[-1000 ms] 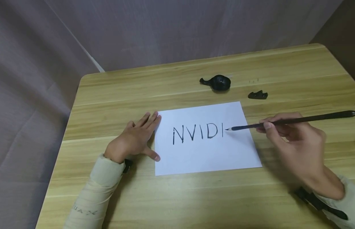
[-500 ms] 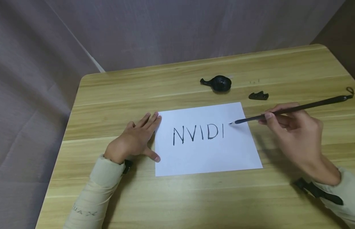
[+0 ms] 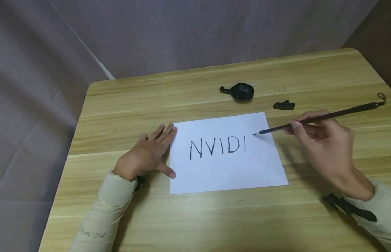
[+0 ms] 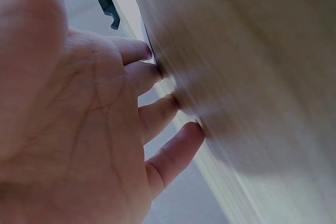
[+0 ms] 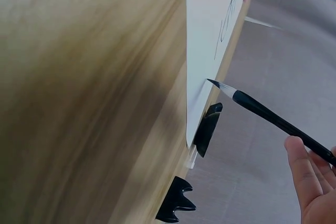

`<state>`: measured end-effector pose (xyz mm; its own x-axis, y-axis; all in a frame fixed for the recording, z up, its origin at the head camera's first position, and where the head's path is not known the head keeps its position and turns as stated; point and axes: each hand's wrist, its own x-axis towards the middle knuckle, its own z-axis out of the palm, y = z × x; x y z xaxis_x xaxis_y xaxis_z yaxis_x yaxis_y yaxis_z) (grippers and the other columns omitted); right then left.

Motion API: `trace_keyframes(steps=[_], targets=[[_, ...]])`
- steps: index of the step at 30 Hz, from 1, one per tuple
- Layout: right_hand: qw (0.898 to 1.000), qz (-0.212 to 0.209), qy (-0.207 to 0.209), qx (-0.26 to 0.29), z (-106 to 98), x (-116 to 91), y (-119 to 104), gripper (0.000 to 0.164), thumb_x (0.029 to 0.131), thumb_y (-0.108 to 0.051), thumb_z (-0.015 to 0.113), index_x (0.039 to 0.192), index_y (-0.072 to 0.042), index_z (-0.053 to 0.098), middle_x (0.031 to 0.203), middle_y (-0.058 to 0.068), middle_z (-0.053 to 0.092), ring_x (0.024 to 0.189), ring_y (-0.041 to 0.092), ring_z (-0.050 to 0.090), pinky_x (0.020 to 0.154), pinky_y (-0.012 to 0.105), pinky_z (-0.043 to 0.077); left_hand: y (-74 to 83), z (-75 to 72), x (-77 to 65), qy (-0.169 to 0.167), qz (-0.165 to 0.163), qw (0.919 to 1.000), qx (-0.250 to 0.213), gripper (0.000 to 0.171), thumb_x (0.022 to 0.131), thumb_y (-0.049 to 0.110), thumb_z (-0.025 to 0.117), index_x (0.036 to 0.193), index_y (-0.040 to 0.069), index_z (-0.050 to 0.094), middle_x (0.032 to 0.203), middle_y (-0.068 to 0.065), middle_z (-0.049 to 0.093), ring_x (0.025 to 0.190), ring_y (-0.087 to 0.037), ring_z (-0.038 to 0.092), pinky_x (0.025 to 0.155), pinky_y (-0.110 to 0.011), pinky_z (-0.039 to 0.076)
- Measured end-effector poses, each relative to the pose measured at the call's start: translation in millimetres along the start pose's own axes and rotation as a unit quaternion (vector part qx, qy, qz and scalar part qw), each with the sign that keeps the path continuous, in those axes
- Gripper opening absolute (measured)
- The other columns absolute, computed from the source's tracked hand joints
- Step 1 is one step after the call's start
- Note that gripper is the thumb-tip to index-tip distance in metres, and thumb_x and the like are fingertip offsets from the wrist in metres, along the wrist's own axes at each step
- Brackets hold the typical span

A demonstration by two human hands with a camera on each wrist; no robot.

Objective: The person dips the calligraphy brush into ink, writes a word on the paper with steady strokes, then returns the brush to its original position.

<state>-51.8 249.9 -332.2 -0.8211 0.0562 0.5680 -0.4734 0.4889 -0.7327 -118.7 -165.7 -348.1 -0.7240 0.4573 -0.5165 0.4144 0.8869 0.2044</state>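
Observation:
A white sheet of paper (image 3: 227, 171) lies on the table, bearing the black letters "NVIDI". My left hand (image 3: 148, 152) rests flat at its left edge, fingers spread, fingertips and thumb on the paper's border. In the left wrist view, the fingertips (image 4: 181, 137) of that hand meet the tabletop. My right hand (image 3: 329, 150) pinches a dark calligraphy brush (image 3: 337, 113) between thumb and fingers. The brush slants, its inked tip at the paper just right of the last letter. In the right wrist view, the brush tip (image 5: 212, 82) seems to touch the sheet.
Behind the paper, a black gourd-shaped vessel (image 3: 242, 91) sits on the wooden table (image 3: 195, 224). To its right lies a small black brush rest (image 3: 284, 104) with a peaked outline. A grey curtain (image 3: 195, 35) hangs behind the table.
My right hand has moved the brush up and slightly right, from beside the middle of the last letter to above its upper right. The left hand stays in place.

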Motion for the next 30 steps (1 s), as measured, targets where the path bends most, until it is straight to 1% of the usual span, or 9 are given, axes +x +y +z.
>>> trace_keyframes(steps=[4, 8, 14, 17, 22, 26, 30], targets=[[1.0, 0.005, -0.002, 0.012, 0, -4, -1, 0.018, 0.089, 0.025, 0.062, 0.106, 0.024, 0.063, 0.103, -0.01, 0.074, 0.089, -0.002, 0.076, 0.078, 0.016, 0.057, -1.0, -0.4, -0.9, 0.001, 0.003, 1.0, 0.001, 0.152, 0.066, 0.068, 0.09, 0.17, 0.019, -0.009, 0.176, 0.002, -0.018, 0.163, -0.027, -0.014, 0.123, -0.069, 0.012], [1.0, 0.003, -0.013, 0.013, -1, -10, -6, 0.018, 0.089, 0.025, 0.062, 0.106, 0.023, 0.063, 0.103, -0.007, 0.074, 0.09, -0.001, 0.076, 0.079, 0.016, 0.057, -2.0, -1.8, -2.7, 0.002, 0.006, 1.0, 0.005, 0.152, 0.066, 0.069, 0.09, 0.17, 0.018, -0.009, 0.176, 0.002, -0.019, 0.163, -0.028, -0.013, 0.122, -0.072, 0.012], [0.999, -0.017, -0.029, 0.003, -2, -21, -17, 0.018, 0.086, 0.023, 0.066, 0.104, 0.02, 0.065, 0.104, -0.01, 0.075, 0.091, -0.003, 0.075, 0.081, 0.014, 0.056, -3.5, -3.1, -2.5, -0.001, 0.006, 0.9999, 0.011, 0.15, 0.069, 0.07, 0.088, 0.17, 0.017, -0.009, 0.176, 0.001, -0.02, 0.163, -0.029, -0.013, 0.121, -0.071, 0.015], [0.999, -0.032, -0.031, 0.002, -2, -24, -21, 0.015, 0.088, 0.019, 0.067, 0.102, 0.021, 0.065, 0.106, -0.011, 0.074, 0.092, -0.003, 0.075, 0.082, 0.013, 0.056, -4.0, -3.0, -1.5, -0.003, 0.005, 0.9999, 0.015, 0.149, 0.069, 0.071, 0.087, 0.17, 0.017, -0.01, 0.176, 0.001, -0.02, 0.163, -0.029, -0.013, 0.121, -0.07, 0.017], [0.998, -0.056, -0.011, 0.007, -2, -17, -23, 0.015, 0.093, 0.013, 0.067, 0.101, 0.025, 0.064, 0.106, -0.01, 0.074, 0.091, -0.003, 0.074, 0.082, 0.011, 0.055, -3.7, -2.8, -1.3, -0.004, 0.002, 0.9999, 0.015, 0.151, 0.068, 0.071, 0.088, 0.17, 0.018, -0.01, 0.175, 0.002, -0.021, 0.163, -0.028, -0.014, 0.122, -0.069, 0.016], [0.999, -0.046, -0.009, -0.003, -2, -8, -20, 0.014, 0.091, 0.017, 0.065, 0.103, 0.024, 0.064, 0.106, -0.011, 0.073, 0.091, -0.003, 0.074, 0.083, 0.013, 0.055, -3.4, -1.7, -0.7, -0.007, 0.002, 0.9999, 0.012, 0.151, 0.068, 0.07, 0.088, 0.17, 0.018, -0.01, 0.176, 0.002, -0.021, 0.163, -0.028, -0.013, 0.122, -0.07, 0.015], [0.999, -0.038, -0.012, -0.018, -1, -3, -14, 0.017, 0.09, 0.02, 0.065, 0.107, 0.023, 0.065, 0.107, -0.012, 0.072, 0.092, -0.004, 0.074, 0.083, 0.012, 0.055, -1.7, -0.9, -0.8, -0.006, 0.002, 1.0, 0.007, 0.151, 0.067, 0.069, 0.089, 0.17, 0.019, -0.01, 0.175, 0.002, -0.021, 0.163, -0.028, -0.014, 0.123, -0.07, 0.013]])
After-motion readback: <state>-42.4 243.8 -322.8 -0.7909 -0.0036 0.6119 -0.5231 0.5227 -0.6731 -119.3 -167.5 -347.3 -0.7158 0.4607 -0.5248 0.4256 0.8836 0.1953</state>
